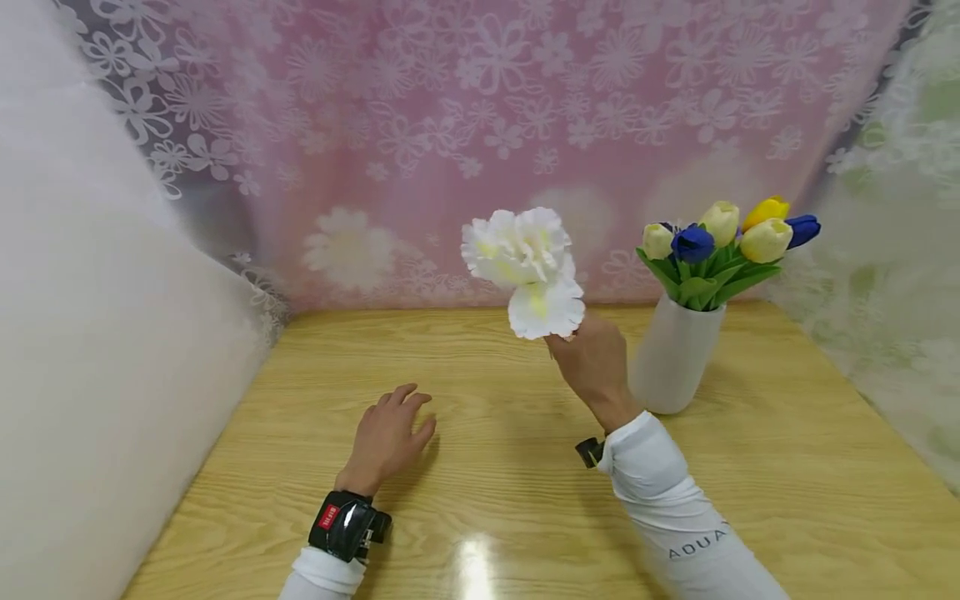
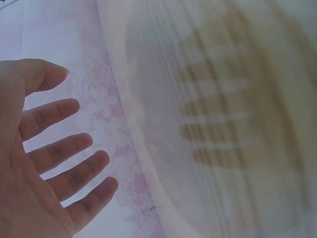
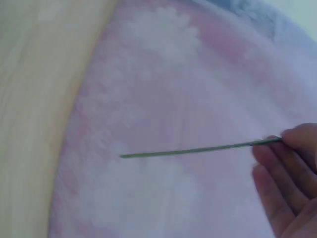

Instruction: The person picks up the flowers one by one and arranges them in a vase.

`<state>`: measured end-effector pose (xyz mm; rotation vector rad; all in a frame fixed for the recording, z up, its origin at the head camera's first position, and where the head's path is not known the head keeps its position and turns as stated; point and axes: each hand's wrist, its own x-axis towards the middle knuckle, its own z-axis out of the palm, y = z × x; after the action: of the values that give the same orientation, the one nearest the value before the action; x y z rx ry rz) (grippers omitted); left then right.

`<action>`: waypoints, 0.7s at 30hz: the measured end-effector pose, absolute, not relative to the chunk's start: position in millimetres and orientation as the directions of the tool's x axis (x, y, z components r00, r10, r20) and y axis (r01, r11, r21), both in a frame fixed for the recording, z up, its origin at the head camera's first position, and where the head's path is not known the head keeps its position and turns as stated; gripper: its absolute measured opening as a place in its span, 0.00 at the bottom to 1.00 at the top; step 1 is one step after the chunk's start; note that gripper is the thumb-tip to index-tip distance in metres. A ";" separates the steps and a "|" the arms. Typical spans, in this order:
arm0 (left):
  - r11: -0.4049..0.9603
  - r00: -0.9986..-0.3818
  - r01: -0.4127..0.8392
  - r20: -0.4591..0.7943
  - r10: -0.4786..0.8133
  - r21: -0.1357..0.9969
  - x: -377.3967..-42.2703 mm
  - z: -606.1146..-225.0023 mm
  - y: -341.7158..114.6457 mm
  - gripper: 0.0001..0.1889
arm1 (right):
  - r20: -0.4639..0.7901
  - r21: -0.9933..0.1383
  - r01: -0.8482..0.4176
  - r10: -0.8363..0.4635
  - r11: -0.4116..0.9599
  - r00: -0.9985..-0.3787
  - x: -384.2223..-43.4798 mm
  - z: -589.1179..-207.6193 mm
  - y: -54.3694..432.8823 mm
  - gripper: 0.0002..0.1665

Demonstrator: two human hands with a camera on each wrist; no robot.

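A white artificial flower (image 1: 525, 258) with ruffled petals and yellowish centres is held up over the table by my right hand (image 1: 596, 362). In the right wrist view, the thumb and fingers of that hand (image 3: 292, 173) pinch its thin green stem (image 3: 198, 149), whose bare end sticks out. My left hand (image 1: 386, 442) is low over the table at the left, holding nothing. Its fingers are spread and relaxed in the left wrist view, where the hand (image 2: 44, 158) shows its palm. Right of my right hand stands a white vase (image 1: 678, 358) with several tulips (image 1: 720, 225) in yellow, cream and blue.
The wooden table (image 1: 480, 467) has a light grain and a bright reflection near its front. A pink flowered curtain (image 1: 450, 150) hangs behind it. White cloth (image 1: 112, 333) borders the left side, and a pale patterned curtain (image 1: 885, 275) the right.
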<state>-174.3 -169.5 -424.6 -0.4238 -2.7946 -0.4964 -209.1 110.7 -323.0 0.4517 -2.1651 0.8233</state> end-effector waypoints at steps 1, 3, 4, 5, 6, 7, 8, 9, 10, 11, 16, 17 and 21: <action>0.897 -0.917 0.335 0.318 0.240 0.289 -174.7 -424.6 -168.7 0.17 | 0.797 -0.382 -0.557 -0.042 0.738 -0.602 -206.5 -320.3 116.2 0.09; 0.892 -0.911 0.347 0.329 0.248 0.289 -175.9 -423.6 -167.0 0.17 | 0.850 -0.340 -0.573 -0.018 0.746 -0.527 -202.6 -316.4 126.5 0.10; 0.891 -0.909 0.352 0.332 0.252 0.288 -176.5 -423.2 -166.0 0.17 | 0.869 -0.321 -0.582 -0.013 0.747 -0.495 -201.4 -314.1 131.3 0.08; 0.887 -0.905 0.359 0.340 0.255 0.289 -177.3 -422.8 -165.0 0.17 | 0.879 -0.328 -0.594 0.007 0.735 -0.477 -200.4 -312.6 136.0 0.05; 0.884 -0.904 0.362 0.342 0.257 0.294 -177.8 -422.4 -163.8 0.17 | 0.889 -0.323 -0.599 0.018 0.733 -0.457 -199.5 -310.8 140.2 0.05; 0.881 -0.903 0.367 0.343 0.259 0.299 -178.3 -422.1 -162.7 0.17 | 0.898 -0.320 -0.606 0.030 0.729 -0.439 -198.5 -309.5 144.2 0.05; 0.878 -0.901 0.371 0.345 0.262 0.302 -179.0 -421.8 -161.5 0.17 | 0.906 -0.314 -0.606 0.041 0.731 -0.420 -197.8 -308.5 147.7 0.06; 0.876 -0.899 0.375 0.348 0.265 0.303 -179.6 -421.7 -160.4 0.17 | 0.915 -0.297 -0.599 0.042 0.743 -0.401 -196.9 -307.6 151.4 0.07; 0.874 -0.898 0.378 0.350 0.267 0.304 -180.1 -421.8 -159.2 0.17 | 0.921 -0.290 -0.595 0.049 0.749 -0.387 -196.3 -306.7 155.0 0.08; 0.873 -0.897 0.381 0.351 0.269 0.306 -180.4 -421.6 -157.9 0.18 | 0.926 -0.291 -0.593 0.065 0.750 -0.373 -195.4 -306.2 158.5 0.09; 0.873 -0.898 0.381 0.346 0.272 0.304 -181.8 -422.2 -152.4 0.17 | 0.947 -0.277 -0.554 0.125 0.785 -0.297 -191.1 -303.8 174.9 0.14; 0.873 -0.898 0.382 0.345 0.273 0.303 -182.2 -422.4 -151.3 0.17 | 0.949 -0.276 -0.534 0.137 0.799 -0.285 -189.9 -303.1 177.8 0.15; 0.869 -0.898 0.387 0.339 0.280 0.308 -184.7 -422.4 -146.8 0.17 | 0.942 -0.321 -0.481 0.224 0.816 -0.248 -184.9 -299.8 187.5 0.18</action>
<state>-184.7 -146.8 -422.4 -0.5032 -2.7568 -0.5402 -184.9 187.5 -299.8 0.2014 -1.6985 0.6714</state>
